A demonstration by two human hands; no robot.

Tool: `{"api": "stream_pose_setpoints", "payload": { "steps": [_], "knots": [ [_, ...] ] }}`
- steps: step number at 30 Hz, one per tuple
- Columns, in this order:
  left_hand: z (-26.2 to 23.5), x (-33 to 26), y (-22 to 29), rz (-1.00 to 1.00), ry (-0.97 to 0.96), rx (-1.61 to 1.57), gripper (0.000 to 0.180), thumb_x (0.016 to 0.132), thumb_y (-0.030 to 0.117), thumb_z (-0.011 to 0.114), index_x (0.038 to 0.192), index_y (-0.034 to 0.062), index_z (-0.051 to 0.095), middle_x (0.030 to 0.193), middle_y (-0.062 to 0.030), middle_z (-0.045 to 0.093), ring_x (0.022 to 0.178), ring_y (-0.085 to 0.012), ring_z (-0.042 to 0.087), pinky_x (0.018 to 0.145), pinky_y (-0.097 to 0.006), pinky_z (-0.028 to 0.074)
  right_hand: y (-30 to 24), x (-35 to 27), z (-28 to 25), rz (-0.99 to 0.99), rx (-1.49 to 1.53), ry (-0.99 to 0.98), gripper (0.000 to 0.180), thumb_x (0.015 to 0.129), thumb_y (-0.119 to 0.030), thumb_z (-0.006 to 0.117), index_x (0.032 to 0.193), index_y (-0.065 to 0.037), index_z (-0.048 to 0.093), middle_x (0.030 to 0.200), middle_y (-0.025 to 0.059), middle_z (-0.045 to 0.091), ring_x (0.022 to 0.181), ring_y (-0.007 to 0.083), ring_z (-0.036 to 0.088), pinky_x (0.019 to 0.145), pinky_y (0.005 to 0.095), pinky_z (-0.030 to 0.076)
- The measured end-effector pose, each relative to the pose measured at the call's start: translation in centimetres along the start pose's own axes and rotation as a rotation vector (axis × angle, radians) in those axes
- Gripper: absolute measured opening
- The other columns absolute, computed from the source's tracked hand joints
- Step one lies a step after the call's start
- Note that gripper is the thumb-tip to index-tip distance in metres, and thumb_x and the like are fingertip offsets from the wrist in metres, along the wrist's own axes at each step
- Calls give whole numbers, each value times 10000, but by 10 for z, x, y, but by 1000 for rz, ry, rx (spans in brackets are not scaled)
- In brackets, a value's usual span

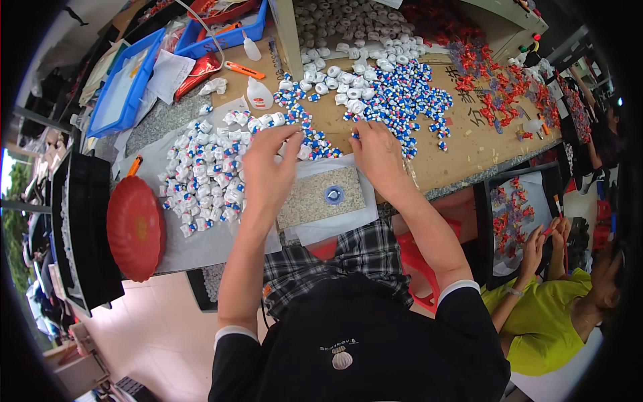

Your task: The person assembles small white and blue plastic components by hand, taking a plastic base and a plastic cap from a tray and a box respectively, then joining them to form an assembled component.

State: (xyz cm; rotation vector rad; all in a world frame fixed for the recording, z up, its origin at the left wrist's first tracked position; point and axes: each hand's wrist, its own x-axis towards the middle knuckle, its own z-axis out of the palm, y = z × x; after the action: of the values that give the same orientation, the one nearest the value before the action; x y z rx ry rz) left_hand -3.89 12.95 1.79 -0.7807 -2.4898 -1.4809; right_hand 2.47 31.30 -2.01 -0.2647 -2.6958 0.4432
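Note:
My left hand (270, 164) is curled beside a spread of white pieces with blue parts (201, 167) lying on a pale sheet. A bit of white shows between its thumb and fingers, too small to name. My right hand (380, 157) pinches at the near edge of a heap of small blue-and-white pieces (408, 94); a speck of blue shows at its fingertips. Between my hands, close to my lap, lies a speckled stone slab (308, 199) with a small round blue-rimmed cap (333, 195) on it. Plain white hollow pieces (351, 85) are piled beyond.
Nearby stand a white squeeze bottle (259, 94), an orange cutter (244, 70) and blue trays (124, 87). A red scalloped dish (136, 228) is at the left edge. Red and purple pieces (499, 97) cover the right side. A co-worker in yellow (552, 321) works beside a black tray (516, 224).

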Motion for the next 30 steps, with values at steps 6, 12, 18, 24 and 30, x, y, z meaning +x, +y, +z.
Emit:
{"api": "stream_pose_setpoints", "payload": {
  "steps": [6,12,18,24,30],
  "knots": [
    [101,50,-7,140,-136,156,226,753,181,694,898,15,644,829,-140,636,791,-273,603,681,-362,473,10,-26,-37,233,642,10,219,784,-47,627,998,-6,609,811,146,608,710,240,614,599,332,480],
    [110,63,-7,223,-149,244,281,719,197,717,907,9,627,819,-141,629,817,-287,584,723,-381,466,30,-37,-46,252,622,-99,155,762,-52,651,903,-1,610,796,133,622,700,261,604,624,334,470],
    [71,46,2,-173,-262,-553,283,818,124,651,1050,-20,576,914,-102,631,829,-176,611,730,-272,485,41,-51,-31,-63,273,52,182,723,-75,682,889,-30,624,784,137,608,759,324,577,693,393,461],
    [-2,-21,-2,-616,-181,-1061,326,865,35,577,1179,-23,515,990,-122,610,883,-205,613,742,-271,493,68,-38,-56,56,378,123,145,747,-81,671,878,-26,640,798,120,625,759,279,599,687,348,475],
    [-32,-73,-7,-671,-183,-1230,346,868,17,563,1208,-9,506,1096,-158,596,932,-220,618,796,-292,518,171,36,-183,312,429,804,238,788,-132,691,967,22,663,736,13,643,625,43,537,560,203,422]
  ]
}}
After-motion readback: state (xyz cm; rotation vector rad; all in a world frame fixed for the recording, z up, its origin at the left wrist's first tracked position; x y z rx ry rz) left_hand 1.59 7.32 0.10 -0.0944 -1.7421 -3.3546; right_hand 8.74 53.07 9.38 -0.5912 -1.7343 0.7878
